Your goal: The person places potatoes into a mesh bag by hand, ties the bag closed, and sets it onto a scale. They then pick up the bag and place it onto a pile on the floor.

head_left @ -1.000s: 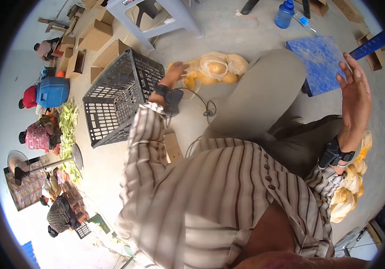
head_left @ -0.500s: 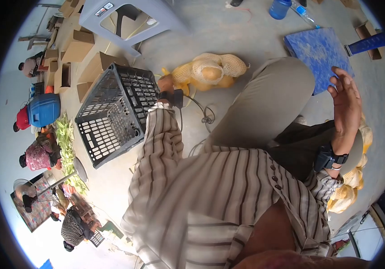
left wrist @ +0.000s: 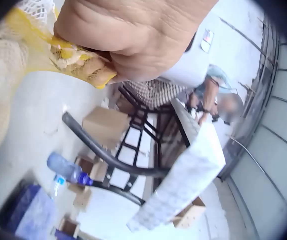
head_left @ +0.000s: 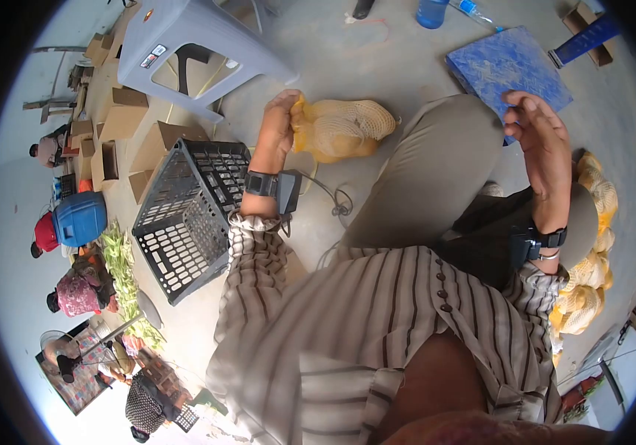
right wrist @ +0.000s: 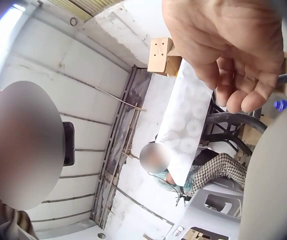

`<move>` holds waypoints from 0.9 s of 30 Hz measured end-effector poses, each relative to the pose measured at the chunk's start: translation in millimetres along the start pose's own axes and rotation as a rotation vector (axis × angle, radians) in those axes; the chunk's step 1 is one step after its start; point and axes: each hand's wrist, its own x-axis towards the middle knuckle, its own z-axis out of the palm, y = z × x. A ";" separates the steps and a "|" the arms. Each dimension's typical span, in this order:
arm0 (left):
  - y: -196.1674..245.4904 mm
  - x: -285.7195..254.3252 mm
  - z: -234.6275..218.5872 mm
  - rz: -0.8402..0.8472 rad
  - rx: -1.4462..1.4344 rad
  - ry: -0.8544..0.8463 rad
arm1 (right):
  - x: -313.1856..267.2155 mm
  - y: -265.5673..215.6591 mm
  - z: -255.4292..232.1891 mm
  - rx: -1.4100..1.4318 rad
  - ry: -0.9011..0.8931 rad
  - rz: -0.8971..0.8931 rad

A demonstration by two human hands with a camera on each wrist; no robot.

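Note:
My left hand grips the gathered yellow end of a mesh bag. Round pale-yellow fruit in white foam nets show through the mesh. In the left wrist view the curled fingers bunch the yellow netting, and the bag stretches away to the left. My right hand is raised over the right knee, fingers loosely bent and holding nothing; the right wrist view shows its bare palm. More netted fruit bags lie on the floor beyond the right forearm.
A black plastic crate stands beside my left forearm, with a grey stool ahead of it. A dusty blue board lies beyond the knee. A cable runs across the floor. Cardboard boxes and several seated people are at the left.
My left hand has closed on the bag's yellow end and drawn it nearer to me; the fruit bunch looks more drawn together. The right hand has shifted slightly left in the head view.

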 end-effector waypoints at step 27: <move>45.2 -41.5 196.8 0.170 0.309 -0.495 | 46.5 48.8 74.9 -0.911 -0.287 -0.039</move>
